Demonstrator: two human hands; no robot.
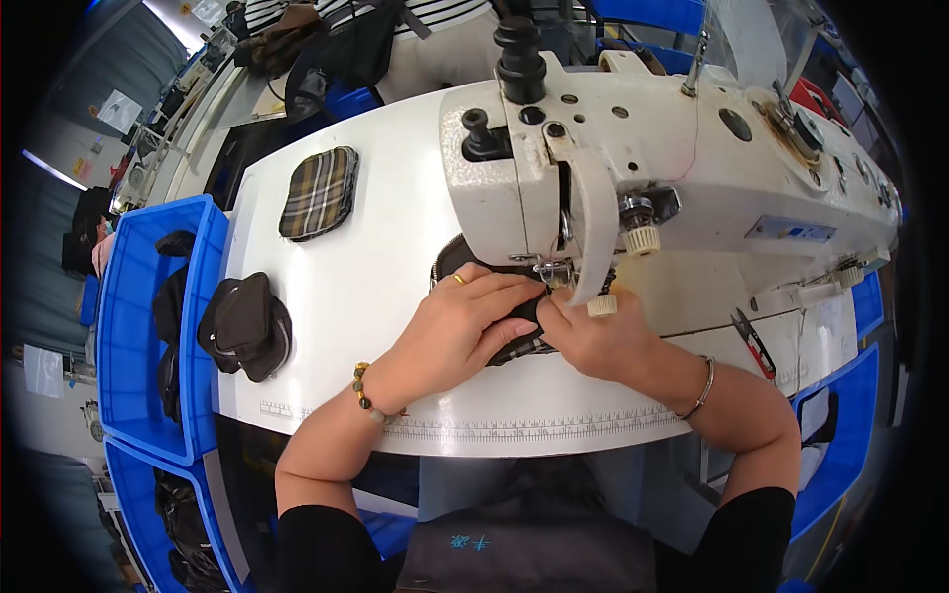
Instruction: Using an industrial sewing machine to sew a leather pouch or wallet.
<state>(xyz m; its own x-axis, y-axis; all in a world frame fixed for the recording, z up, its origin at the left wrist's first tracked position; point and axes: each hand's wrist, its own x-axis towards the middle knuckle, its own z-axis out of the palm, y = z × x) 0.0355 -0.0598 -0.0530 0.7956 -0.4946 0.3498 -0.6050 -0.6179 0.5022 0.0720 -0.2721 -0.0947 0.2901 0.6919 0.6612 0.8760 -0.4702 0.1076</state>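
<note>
A black fabric pouch piece (457, 255) lies under the needle area of a white sewing machine (692, 158). A zipper runs along its left edge, and plaid lining shows at its near edge. My left hand (460, 321) rests on the piece with its fingers stretched towards the presser foot (557, 273) and the thumb apart. Close to the foot, my right hand (603, 334) has curled fingers and pinches the fabric's edge; its fingertips are partly hidden behind the machine's white lever. The two hands nearly meet there.
A plaid fabric panel (319, 194) and a black pouch (247, 326) lie on the white table (376, 257) to the left. Thread snips (754, 344) lie at the right. Blue bins (205, 296) with black pieces flank the table. A person (435, 59) is across it.
</note>
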